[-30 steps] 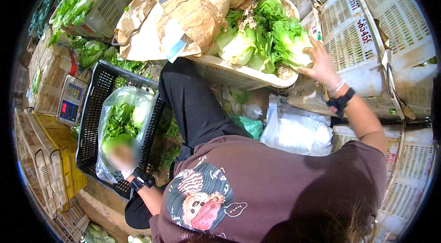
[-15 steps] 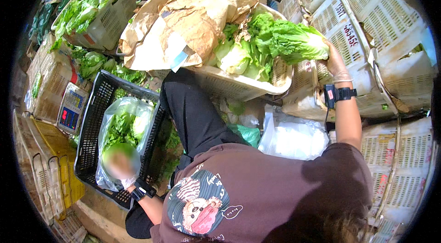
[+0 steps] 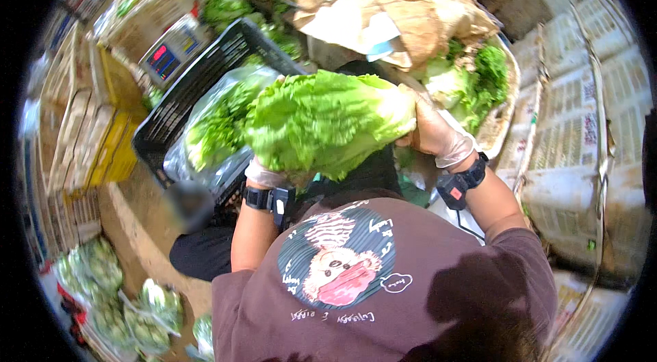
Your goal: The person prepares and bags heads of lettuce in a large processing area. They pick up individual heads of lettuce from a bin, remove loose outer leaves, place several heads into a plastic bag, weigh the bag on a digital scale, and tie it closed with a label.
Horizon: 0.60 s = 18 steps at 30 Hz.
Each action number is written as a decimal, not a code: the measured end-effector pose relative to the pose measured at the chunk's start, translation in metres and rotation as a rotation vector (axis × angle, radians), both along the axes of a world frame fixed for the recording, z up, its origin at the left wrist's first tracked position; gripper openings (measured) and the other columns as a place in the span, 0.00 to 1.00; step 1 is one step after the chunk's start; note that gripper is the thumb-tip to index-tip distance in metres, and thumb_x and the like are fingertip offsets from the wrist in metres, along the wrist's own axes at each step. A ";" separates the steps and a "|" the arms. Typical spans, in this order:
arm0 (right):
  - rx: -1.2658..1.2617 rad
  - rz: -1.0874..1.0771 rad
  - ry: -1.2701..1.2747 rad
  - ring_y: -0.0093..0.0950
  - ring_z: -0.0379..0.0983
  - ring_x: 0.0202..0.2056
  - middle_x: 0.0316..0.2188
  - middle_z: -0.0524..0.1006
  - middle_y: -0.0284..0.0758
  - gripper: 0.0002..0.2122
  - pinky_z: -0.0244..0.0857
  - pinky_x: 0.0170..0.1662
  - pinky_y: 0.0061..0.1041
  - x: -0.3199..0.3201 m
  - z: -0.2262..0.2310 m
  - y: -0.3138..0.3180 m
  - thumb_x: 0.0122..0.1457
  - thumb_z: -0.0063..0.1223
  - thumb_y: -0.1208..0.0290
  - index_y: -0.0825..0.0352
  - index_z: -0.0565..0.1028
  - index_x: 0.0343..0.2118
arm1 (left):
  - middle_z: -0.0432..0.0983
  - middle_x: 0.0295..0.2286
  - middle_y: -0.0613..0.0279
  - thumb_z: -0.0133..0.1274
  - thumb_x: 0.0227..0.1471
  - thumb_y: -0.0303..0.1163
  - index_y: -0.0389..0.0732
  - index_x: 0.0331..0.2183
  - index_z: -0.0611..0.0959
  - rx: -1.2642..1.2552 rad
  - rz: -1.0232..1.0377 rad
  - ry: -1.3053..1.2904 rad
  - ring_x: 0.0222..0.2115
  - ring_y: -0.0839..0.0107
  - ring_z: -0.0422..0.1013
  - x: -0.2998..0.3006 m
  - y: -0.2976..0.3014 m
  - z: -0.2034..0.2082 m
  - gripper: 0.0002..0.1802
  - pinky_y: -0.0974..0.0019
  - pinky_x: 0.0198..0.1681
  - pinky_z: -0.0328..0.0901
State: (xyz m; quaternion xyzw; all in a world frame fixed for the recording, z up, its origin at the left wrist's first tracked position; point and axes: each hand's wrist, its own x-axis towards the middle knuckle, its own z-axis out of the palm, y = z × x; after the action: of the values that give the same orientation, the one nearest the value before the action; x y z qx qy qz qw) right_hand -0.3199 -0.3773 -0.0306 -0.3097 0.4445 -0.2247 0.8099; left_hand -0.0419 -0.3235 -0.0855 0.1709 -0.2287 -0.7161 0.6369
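My right grip [image 3: 432, 129] is clamped on the base [image 3: 398, 114] of a long, bright-green, ruffled-leaf lettuce head [image 3: 328, 122]; the left grip [image 3: 264, 174] is mostly behind the leaves [image 3: 284, 126], so I can't tell whether it's closed. The lettuce is raised near a black, perforated plastic crate [image 3: 185, 98]. I'd cradle its broad body lightly and put firm pressure only at the base. Its leaves look fresh and frilly, paling to whitish there.

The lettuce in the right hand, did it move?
Yes, the lettuce moved left, from the right end of the white crate toward the black crate.
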 end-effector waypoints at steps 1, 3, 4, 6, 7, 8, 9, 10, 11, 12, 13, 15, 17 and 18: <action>-0.136 0.034 0.142 0.21 0.65 0.46 0.47 0.68 0.30 0.26 0.66 0.38 0.25 0.020 0.002 0.002 0.57 0.32 0.45 0.57 0.63 0.53 | 0.64 0.47 0.58 0.50 0.47 0.48 0.43 0.54 0.60 0.042 -0.013 0.087 0.46 0.65 0.64 0.015 0.008 -0.030 0.35 0.56 0.47 0.62; -0.608 0.054 0.292 0.24 0.61 0.50 0.51 0.64 0.36 0.30 0.59 0.48 0.23 0.040 -0.007 0.003 0.58 0.31 0.45 0.67 0.61 0.53 | 0.68 0.44 0.59 0.47 0.46 0.56 0.43 0.49 0.68 0.370 0.095 -0.013 0.44 0.63 0.66 0.022 0.021 -0.049 0.33 0.54 0.47 0.63; -0.932 0.022 0.325 0.25 0.60 0.50 0.51 0.63 0.39 0.30 0.52 0.53 0.21 0.046 -0.019 0.000 0.59 0.31 0.47 0.73 0.60 0.52 | 0.69 0.43 0.59 0.48 0.45 0.56 0.43 0.48 0.69 0.410 0.119 0.062 0.44 0.62 0.65 0.016 0.020 -0.054 0.34 0.53 0.48 0.62; -0.749 -0.004 0.258 0.23 0.65 0.45 0.45 0.69 0.37 0.24 0.57 0.49 0.21 0.047 -0.048 -0.002 0.60 0.38 0.54 0.72 0.65 0.48 | 0.69 0.43 0.58 0.49 0.44 0.58 0.43 0.47 0.69 0.368 0.171 0.075 0.44 0.62 0.65 0.010 0.022 -0.065 0.35 0.52 0.50 0.60; -0.744 0.014 0.250 0.23 0.65 0.45 0.45 0.69 0.37 0.24 0.57 0.49 0.21 0.049 -0.046 -0.002 0.60 0.38 0.54 0.72 0.65 0.48 | 0.68 0.44 0.58 0.50 0.43 0.57 0.43 0.48 0.69 0.392 0.159 0.115 0.44 0.61 0.65 0.008 0.027 -0.053 0.35 0.52 0.50 0.59; -0.606 0.003 0.215 0.21 0.66 0.42 0.41 0.71 0.35 0.21 0.59 0.47 0.20 0.051 -0.043 -0.002 0.59 0.41 0.56 0.71 0.67 0.45 | 0.68 0.44 0.57 0.51 0.43 0.56 0.42 0.48 0.68 0.338 0.122 0.205 0.44 0.61 0.65 0.007 0.026 -0.050 0.35 0.52 0.50 0.58; -0.468 -0.011 0.183 0.20 0.68 0.38 0.38 0.73 0.33 0.19 0.60 0.45 0.19 0.054 -0.041 -0.002 0.58 0.44 0.58 0.71 0.69 0.43 | 0.68 0.45 0.57 0.50 0.44 0.56 0.42 0.48 0.68 0.350 0.127 0.165 0.45 0.60 0.65 0.012 0.027 -0.061 0.35 0.51 0.51 0.58; -0.466 -0.004 0.185 0.20 0.68 0.38 0.38 0.73 0.33 0.19 0.60 0.45 0.19 0.056 -0.044 -0.001 0.58 0.44 0.58 0.71 0.69 0.43 | 0.67 0.45 0.57 0.49 0.44 0.56 0.42 0.48 0.68 0.357 0.125 0.128 0.45 0.59 0.64 0.013 0.026 -0.063 0.35 0.51 0.51 0.58; -0.452 -0.141 0.086 0.19 0.68 0.37 0.37 0.74 0.32 0.17 0.61 0.43 0.18 0.059 -0.049 0.000 0.58 0.45 0.59 0.70 0.70 0.41 | 0.67 0.45 0.57 0.49 0.44 0.56 0.42 0.48 0.68 0.360 0.128 0.132 0.45 0.59 0.64 0.013 0.027 -0.066 0.35 0.51 0.51 0.58; -0.434 -0.278 -0.013 0.18 0.68 0.36 0.35 0.74 0.31 0.16 0.62 0.42 0.18 0.063 -0.053 0.001 0.57 0.46 0.60 0.69 0.70 0.40 | 0.66 0.46 0.56 0.47 0.45 0.57 0.42 0.49 0.68 0.264 -0.001 0.380 0.46 0.59 0.64 0.012 0.028 -0.068 0.35 0.51 0.51 0.58; -0.443 -0.393 -0.042 0.23 0.70 0.38 0.37 0.74 0.34 0.18 0.63 0.44 0.23 0.072 -0.052 0.000 0.57 0.45 0.59 0.70 0.70 0.42 | 0.65 0.47 0.56 0.45 0.46 0.58 0.42 0.49 0.67 0.156 -0.128 0.622 0.47 0.58 0.63 0.012 0.026 -0.066 0.36 0.51 0.51 0.57; -0.429 -0.498 -0.132 0.24 0.70 0.39 0.37 0.74 0.34 0.18 0.63 0.45 0.25 0.088 -0.045 -0.003 0.58 0.45 0.59 0.70 0.70 0.42 | 0.64 0.48 0.55 0.43 0.47 0.59 0.42 0.50 0.66 0.253 0.026 0.464 0.48 0.57 0.62 0.009 0.021 -0.077 0.36 0.50 0.52 0.57; -0.393 -0.639 -0.290 0.28 0.71 0.38 0.38 0.74 0.37 0.18 0.63 0.46 0.28 0.103 -0.031 -0.009 0.58 0.43 0.58 0.69 0.69 0.43 | 0.62 0.49 0.54 0.38 0.49 0.59 0.42 0.52 0.64 0.359 0.155 0.317 0.50 0.56 0.60 0.012 0.021 -0.076 0.37 0.48 0.53 0.55; -0.267 -0.673 -0.375 0.28 0.71 0.37 0.39 0.73 0.38 0.19 0.63 0.47 0.29 0.100 -0.035 -0.014 0.57 0.45 0.58 0.68 0.68 0.45 | 0.59 0.51 0.53 0.37 0.49 0.59 0.41 0.53 0.62 0.170 -0.016 0.665 0.51 0.55 0.58 0.019 0.029 -0.086 0.38 0.46 0.53 0.53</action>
State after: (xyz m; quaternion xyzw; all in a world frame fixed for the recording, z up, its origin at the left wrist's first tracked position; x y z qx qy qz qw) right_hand -0.2203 -0.3911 -0.0660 -0.2034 0.3327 -0.5855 0.7108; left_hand -0.0230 -0.2950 -0.1718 -0.0213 0.0504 -0.7540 0.6546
